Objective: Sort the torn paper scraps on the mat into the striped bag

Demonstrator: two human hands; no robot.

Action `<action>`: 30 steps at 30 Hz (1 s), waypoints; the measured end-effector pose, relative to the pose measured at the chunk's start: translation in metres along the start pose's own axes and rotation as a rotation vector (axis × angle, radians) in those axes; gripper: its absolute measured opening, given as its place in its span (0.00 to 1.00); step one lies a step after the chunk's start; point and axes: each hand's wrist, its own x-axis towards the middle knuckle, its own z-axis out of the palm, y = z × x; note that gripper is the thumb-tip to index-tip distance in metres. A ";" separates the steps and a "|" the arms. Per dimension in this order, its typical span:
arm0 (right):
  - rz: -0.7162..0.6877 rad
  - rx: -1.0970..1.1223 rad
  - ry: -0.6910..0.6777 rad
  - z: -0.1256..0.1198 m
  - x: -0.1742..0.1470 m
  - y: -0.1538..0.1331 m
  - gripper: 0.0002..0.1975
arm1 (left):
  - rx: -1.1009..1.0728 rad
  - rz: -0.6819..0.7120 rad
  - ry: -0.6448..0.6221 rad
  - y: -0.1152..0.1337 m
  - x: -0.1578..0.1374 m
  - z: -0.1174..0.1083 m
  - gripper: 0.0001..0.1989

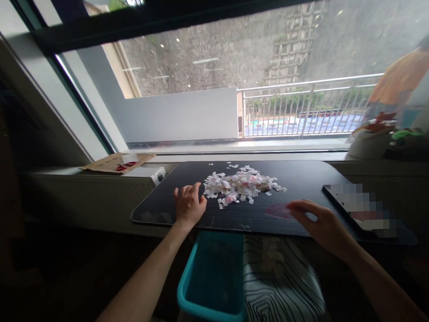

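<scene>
A loose heap of small white paper scraps [241, 183], some tinged pink, lies on the black tabletop [237, 221]. At the heap's left edge, my left hand [189, 203] is palm down on the tabletop, fingers apart and slightly bent, with nothing visible in it. To the right of the scraps, my right hand [317, 223] pinches one end of a thin pink see-through piece [279, 210] between thumb and fingers. That piece stretches left, low over the tabletop; whether it is a bag or a flat sheet I cannot tell.
A teal plastic tub [190, 284] sits below the table's front edge, beside a black-and-white patterned cloth [282, 290]. A phone or tablet [360, 210], its screen blurred, lies at right. Red-handled scissors [126, 166] rest on brown paper [105, 164] by the window. A person [402, 84] appears at far right.
</scene>
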 end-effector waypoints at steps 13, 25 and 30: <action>0.087 0.068 0.034 0.027 0.004 0.021 0.10 | -0.345 -0.006 0.082 0.023 -0.002 -0.007 0.18; -0.011 -0.034 0.085 0.019 0.021 0.036 0.10 | -0.294 -0.064 0.024 0.021 -0.003 -0.002 0.19; -0.067 -0.051 0.031 0.038 0.045 0.031 0.10 | -0.394 -0.108 0.020 0.017 -0.005 -0.001 0.18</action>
